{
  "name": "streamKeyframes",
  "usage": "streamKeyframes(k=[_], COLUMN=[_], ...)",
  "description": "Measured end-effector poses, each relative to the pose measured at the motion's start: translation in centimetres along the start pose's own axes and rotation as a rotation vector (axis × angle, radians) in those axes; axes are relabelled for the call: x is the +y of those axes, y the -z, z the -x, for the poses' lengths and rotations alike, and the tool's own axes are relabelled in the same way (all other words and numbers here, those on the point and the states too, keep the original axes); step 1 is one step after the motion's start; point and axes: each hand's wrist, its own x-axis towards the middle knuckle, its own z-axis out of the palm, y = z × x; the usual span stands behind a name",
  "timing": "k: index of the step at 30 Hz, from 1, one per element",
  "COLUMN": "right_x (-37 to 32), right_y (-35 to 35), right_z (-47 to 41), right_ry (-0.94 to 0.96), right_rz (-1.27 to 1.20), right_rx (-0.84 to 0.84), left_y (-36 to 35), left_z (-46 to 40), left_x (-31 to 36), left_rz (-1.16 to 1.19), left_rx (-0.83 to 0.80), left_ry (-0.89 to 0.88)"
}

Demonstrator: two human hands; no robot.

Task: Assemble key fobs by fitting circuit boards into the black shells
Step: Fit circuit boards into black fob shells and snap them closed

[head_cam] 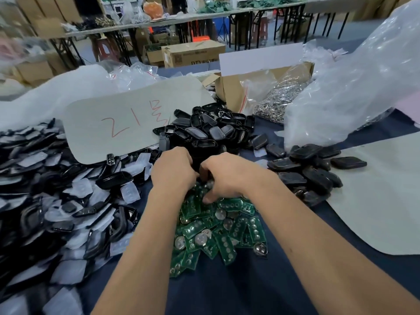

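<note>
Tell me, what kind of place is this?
Probably a small assembly workshop or factory floor: heaps of black shells and green circuit boards cover the worktable, with cardboard boxes and folding tables of parts behind.

long trestle tables (204, 15) | stacked cardboard boxes (193, 53) | blue-grey floor (363, 30)

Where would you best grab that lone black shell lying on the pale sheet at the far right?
Take the flat black plastic shell across its narrow width, pinching the two long edges from above. It lies flat and apart from the pile on the pale sheet, so both edges look free.
</note>
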Motion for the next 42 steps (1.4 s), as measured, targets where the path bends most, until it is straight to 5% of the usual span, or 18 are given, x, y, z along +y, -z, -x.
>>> streamKeyframes(k=[5, 13, 17, 22, 31, 42], right_x=[-0.4, -0.8, -2.0, -3.2, -2.5, -3.1], right_y=[-1.2, -0.9, -1.9, -3.4, -5.9, -6.2], right_z=[-0.3, -1.2, -2.9, -5.3, -6.7, -6.7], right_ry=[0.114, 0.252, 0.276, 0.247, 0.13, 0.024], right_rz=[-0.23, -0.455, -0.823, -1.156, -1.334, -1.111], right_rx=[0.037, 0.087, 0.266, 0.395, 0.735, 0.828], left_y=[0.0, -0.4, -0.4, -0.8, -1.5, -1.2], left_z=[0.1, 1.6, 1.9, 1.2, 0.8, 1.4], left_x=[-2.0, -6.5, -7.7, -7.5, -6.4, -5.8], left_rz=[0.092, 0.86, 1.123, 1.147, 1.251, 1.395], left_rx=[0.012, 0.418, 0.533, 0.436, 0.244, 0.201], left_ry=[-0.02, 0.149, 0.151, 0.135, 0.213, 0.303])
